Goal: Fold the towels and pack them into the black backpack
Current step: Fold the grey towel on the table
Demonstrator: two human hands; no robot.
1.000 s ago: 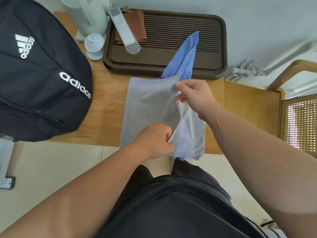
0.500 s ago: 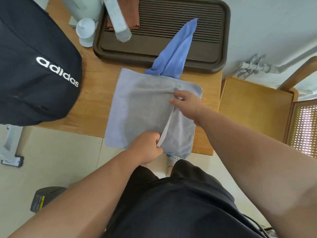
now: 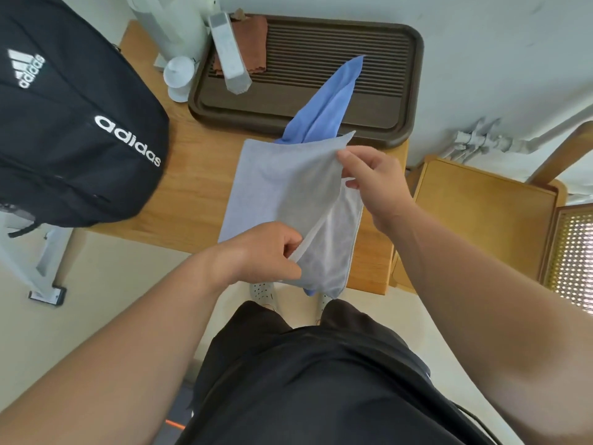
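Note:
A pale grey towel lies on the wooden table, its near end hanging over the front edge. My right hand pinches the towel's far right corner and holds it lifted. My left hand pinches the same edge near the table's front. That raised edge stands up as a flap over the lower layer. A blue towel lies partly under the grey one and stretches back onto the brown tray. The black backpack sits at the table's left end.
On the brown tray lie a brown cloth and a grey-white oblong device. A white kettle and a small white cup stand behind the backpack. A wooden chair stands to the right, by pipes on the wall.
The grey towel's right edge lay almost flat half a second ago; now both hands have lifted it up off the table as a flap again.

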